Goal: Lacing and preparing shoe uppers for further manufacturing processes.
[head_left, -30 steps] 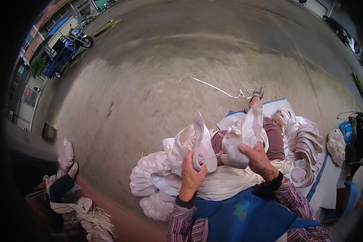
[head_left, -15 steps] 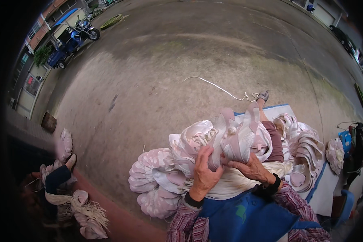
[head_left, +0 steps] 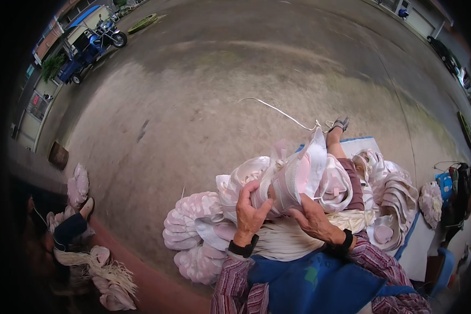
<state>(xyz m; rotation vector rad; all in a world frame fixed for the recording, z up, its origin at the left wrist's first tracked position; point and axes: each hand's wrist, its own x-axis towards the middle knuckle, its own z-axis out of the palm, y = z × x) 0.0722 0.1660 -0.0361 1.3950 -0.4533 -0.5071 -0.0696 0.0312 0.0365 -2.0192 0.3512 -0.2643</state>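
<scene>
In the head view, the left hand (head_left: 253, 213) grips the left side of some pink-and-white shoe uppers (head_left: 287, 180), and the right hand (head_left: 316, 221) grips their lower right edge. The uppers are above the lap, near cream strands (head_left: 285, 242) bordering a blue apron (head_left: 314, 280). Pale bundles (head_left: 191, 219) sit to the left.

Shoe tops (head_left: 285, 184): no longer apart, one to each hand; now they are close together in one bunch.
White flap (head_left: 315, 156): its smooth side now shows in place of bumpy mesh.
Left hand (head_left: 252, 213): now higher up, on the left side of the bunch.
Right hand (head_left: 318, 224): now lower and nearer to the left hand than a second ago.
</scene>
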